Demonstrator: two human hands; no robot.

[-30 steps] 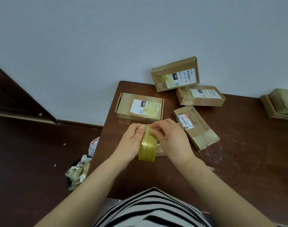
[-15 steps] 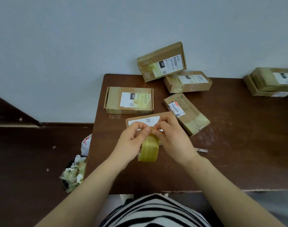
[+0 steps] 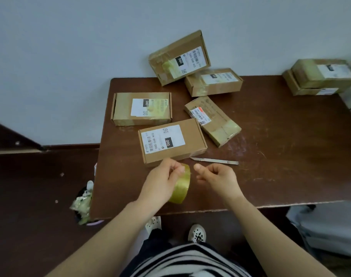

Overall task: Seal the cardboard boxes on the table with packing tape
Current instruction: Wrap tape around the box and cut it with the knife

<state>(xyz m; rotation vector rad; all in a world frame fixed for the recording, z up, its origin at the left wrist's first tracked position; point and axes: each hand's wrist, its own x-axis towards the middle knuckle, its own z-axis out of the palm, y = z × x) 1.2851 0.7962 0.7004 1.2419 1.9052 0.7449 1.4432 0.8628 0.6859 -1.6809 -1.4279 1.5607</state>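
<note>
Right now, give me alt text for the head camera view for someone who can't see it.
A person's left hand grips a yellowish tape roll above a brown table, the right hand curled beside it. Just beyond lies a labelled cardboard box, a thin metal tool beside it, with other boxes farther back.

Scrap-filled bin (image 3: 82,205), spotted slippers (image 3: 196,234)

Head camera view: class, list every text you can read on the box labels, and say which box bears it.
"060-06B-A05": nearest brown cardboard box
"090": same box
"060 06B A05": brown cardboard box leaning on wall
"090": same box
"090": left brown cardboard box
Other labels: too blurred to read.
</note>
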